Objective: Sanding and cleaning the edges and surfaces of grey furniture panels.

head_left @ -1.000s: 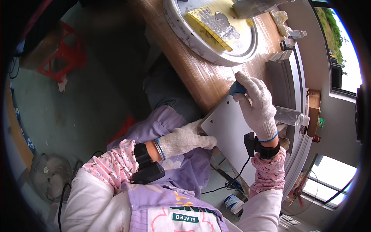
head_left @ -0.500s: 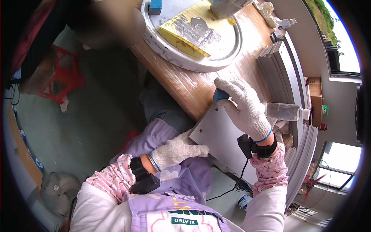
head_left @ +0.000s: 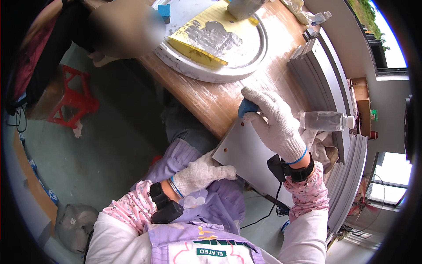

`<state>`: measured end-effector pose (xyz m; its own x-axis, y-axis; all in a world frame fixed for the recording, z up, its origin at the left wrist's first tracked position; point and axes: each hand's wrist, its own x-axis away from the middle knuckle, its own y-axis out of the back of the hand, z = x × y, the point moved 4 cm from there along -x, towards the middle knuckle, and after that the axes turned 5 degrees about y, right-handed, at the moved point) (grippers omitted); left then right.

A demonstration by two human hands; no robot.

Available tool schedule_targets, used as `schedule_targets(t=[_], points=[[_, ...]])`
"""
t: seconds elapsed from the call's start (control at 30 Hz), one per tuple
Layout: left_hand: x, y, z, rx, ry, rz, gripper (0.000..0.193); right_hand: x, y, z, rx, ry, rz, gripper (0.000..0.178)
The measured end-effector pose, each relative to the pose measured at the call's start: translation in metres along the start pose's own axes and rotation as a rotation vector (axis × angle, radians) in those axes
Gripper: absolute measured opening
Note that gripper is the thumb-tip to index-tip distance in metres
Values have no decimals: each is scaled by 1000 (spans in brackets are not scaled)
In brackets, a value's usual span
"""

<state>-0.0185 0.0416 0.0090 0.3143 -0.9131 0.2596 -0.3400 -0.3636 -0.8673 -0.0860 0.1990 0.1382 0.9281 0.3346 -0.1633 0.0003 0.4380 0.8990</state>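
A flat grey-white panel (head_left: 248,156) with small brass-rimmed holes reaches over the table's near edge toward my lap. My left hand (head_left: 200,174), in a white knit glove, grips the panel's near left edge, thumb along the top face; its fingers underneath are mostly hidden. A blue sponge block (head_left: 249,107) is pinched between the thumb and fingers of my gloved right hand (head_left: 279,123), just above the panel's far end. A clear plastic bottle (head_left: 323,121) with a white cap lies beside my right hand.
On the wrapped wooden table (head_left: 198,99) stands a round white tray (head_left: 257,55) holding a yellow board (head_left: 193,49) smeared with grey paste, a container (head_left: 246,8) and another blue block (head_left: 164,12). Stacked panels (head_left: 323,70) line the right. A red stool (head_left: 81,99) and another person are at left.
The view has shifted slightly, so the tray sits a bit farther left. Both hands keep their grip, and the sponge stays near the panel's far end.
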Motion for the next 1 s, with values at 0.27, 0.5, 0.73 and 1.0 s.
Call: schedule_targets(t=[0.27,0.5,0.73,1.0], points=[[-3,1,0,-67,16,-12,51,8,-15,33,-23,5,75,51],[1,3,-7,-543,-159,-12,50,12,-29,70,-21,102,296,58],[0,-4,2,-119,7,-19,42,10,18,-28,158,-163,-206,42],[-7,-21,23,-77,170,-79,35,78,15,-24,-1071,-752,-421,46]])
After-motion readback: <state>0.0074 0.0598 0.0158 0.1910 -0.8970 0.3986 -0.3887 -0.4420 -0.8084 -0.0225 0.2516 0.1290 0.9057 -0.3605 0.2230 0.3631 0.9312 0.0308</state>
